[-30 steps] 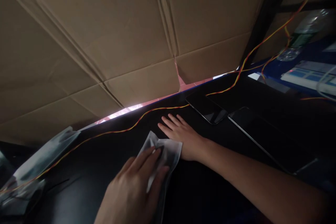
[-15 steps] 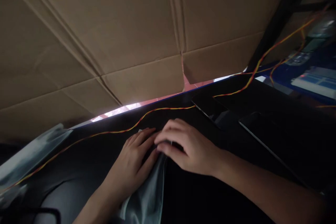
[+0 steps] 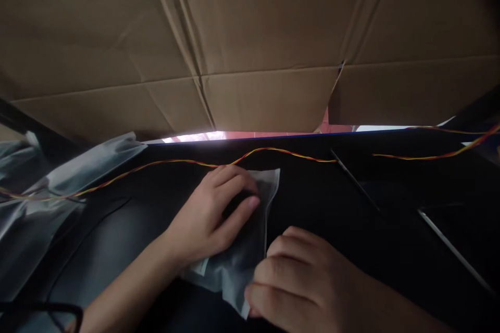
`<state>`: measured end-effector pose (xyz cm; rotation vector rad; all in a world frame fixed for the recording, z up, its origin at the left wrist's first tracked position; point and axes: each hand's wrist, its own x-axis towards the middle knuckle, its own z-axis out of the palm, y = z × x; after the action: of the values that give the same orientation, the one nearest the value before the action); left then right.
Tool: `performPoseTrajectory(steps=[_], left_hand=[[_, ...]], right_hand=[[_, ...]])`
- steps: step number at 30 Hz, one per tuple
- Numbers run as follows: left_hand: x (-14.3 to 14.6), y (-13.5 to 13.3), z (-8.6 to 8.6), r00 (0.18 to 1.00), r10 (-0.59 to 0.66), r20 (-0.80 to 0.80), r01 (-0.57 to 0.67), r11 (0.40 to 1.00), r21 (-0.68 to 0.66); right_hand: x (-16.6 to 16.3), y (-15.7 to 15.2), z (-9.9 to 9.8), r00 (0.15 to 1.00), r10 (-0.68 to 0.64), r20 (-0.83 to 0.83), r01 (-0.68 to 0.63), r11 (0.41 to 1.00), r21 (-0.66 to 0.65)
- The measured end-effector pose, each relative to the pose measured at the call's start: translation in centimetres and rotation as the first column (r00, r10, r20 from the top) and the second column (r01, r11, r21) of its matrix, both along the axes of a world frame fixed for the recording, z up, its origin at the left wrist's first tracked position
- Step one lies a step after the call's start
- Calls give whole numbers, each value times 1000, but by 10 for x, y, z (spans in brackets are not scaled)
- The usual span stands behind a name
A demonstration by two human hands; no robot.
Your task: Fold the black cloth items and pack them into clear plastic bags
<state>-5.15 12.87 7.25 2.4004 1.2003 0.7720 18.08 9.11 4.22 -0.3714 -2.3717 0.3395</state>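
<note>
A clear plastic bag (image 3: 250,250) with something dark inside lies on the black work surface (image 3: 336,203). My left hand (image 3: 211,213) rests on the bag's far half, fingers curled and pressing down on the dark item inside. My right hand (image 3: 304,281) is closed at the bag's near edge, its fingers pinching the plastic. A twisted red-and-yellow wire (image 3: 273,152) runs across the surface just beyond my left fingertips.
A folded cardboard sheet (image 3: 253,36) stands as a wall behind the surface. More clear plastic bags (image 3: 47,203) lie at the left. Thin dark flat devices (image 3: 449,239) lie at the right. A black cable (image 3: 78,250) curves at lower left.
The view has swung left. My right hand drew back from the bag's far end to its near edge and closed on it. My left hand stayed pressed on the bag.
</note>
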Motion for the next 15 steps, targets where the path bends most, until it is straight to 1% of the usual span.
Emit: performPoseTrajectory(steps=[1, 2, 3, 4, 6, 9, 12, 15], left_hand=[[-2, -2, 8, 994, -109, 25, 110, 992, -53], [-4, -5, 15, 975, -217, 35, 220, 969, -110], [-5, -7, 20, 953, -300, 30, 301, 940, -163], [-6, -10, 23, 938, -347, 10, 342, 917, -208], [-5, -17, 25, 928, -368, -60, 342, 905, -253], [1, -26, 20, 920, -363, -147, 318, 912, -259], [7, -33, 17, 911, -382, -155, 347, 913, -213], [9, -38, 22, 899, -416, -138, 388, 902, -189]], right_hand=[[3, 2, 3, 999, -35, -17, 34, 999, -25], [5, 5, 5, 997, -61, -38, 60, 997, -49], [7, 7, 7, 995, -78, -63, 74, 995, -69], [9, 9, 9, 993, -86, -80, 79, 993, -82], [11, 11, 9, 992, -81, -96, 73, 993, -88], [12, 14, 7, 995, -37, -88, 30, 997, -75], [15, 17, 5, 1000, 20, -5, -20, 998, -55], [19, 22, 5, 994, 15, 111, -15, 1000, 3]])
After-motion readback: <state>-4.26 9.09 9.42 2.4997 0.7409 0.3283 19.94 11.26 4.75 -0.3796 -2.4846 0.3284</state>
